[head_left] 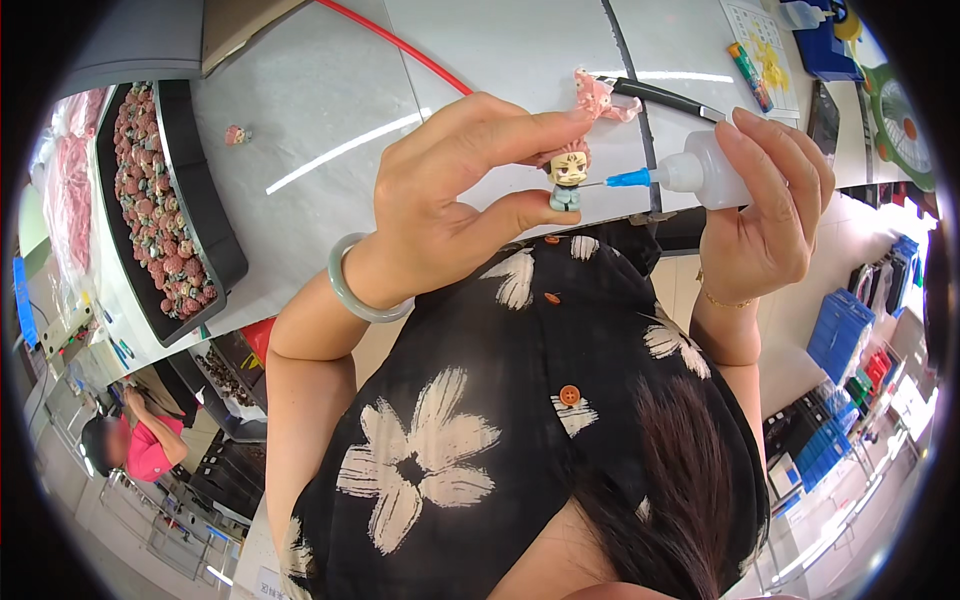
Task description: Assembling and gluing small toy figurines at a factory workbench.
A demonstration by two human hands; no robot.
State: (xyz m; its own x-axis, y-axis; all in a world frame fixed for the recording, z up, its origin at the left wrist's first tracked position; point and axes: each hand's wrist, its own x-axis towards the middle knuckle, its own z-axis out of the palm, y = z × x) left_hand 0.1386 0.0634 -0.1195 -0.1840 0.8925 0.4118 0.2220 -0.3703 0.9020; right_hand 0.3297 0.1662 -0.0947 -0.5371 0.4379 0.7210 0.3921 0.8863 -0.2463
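A small pink-haired figurine with a pale blue-grey body is pinched upright between the thumb and index finger of my left hand. My right hand is closed around a translucent white squeeze bottle, held sideways. Its blue needle tip points left, and the thin needle reaches the figurine's neck area; whether it touches cannot be made out. Just beyond the figurine lies a pink molded piece, partly behind my left fingertip. Next to that piece is a slim black tool, partly hidden by my right fingers.
At the left stands a black tray full of small pink-haired pieces. One loose piece lies on the grey tabletop. A red tube crosses the far side. Far right are a glue-like stick, a blue bin and a green fan.
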